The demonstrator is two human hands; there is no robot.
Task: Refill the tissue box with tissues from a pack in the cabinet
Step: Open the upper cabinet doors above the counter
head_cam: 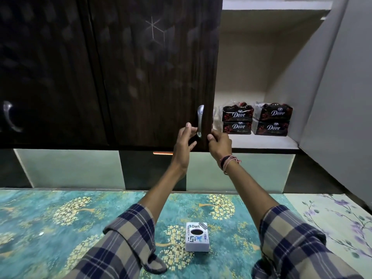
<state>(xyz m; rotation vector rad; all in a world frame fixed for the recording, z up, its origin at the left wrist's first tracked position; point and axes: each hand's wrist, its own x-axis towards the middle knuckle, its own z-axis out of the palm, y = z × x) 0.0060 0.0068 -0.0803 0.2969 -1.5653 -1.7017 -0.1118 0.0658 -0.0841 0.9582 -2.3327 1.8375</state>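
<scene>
A small white tissue box [197, 239] with stickers and a dark oval hole on top stands on the patterned surface between my forearms. Above it hangs a dark wood cabinet door [157, 73] with a silver handle [199, 120]. My left hand [184, 144] has its fingers around the handle from the left. My right hand [220, 144] grips the door's right edge near its lower corner. To the right the cabinet stands open, and on its white shelf [261, 142] sit two stacks of dark "Dove" tissue packs [237, 120], each two high.
Another dark door [44, 73] with a silver handle is shut on the left. An open pale door panel [342, 87] juts out on the right. A teal floral cloth [60, 228] covers the surface below, with a pale flowered cloth [338, 224] at its right.
</scene>
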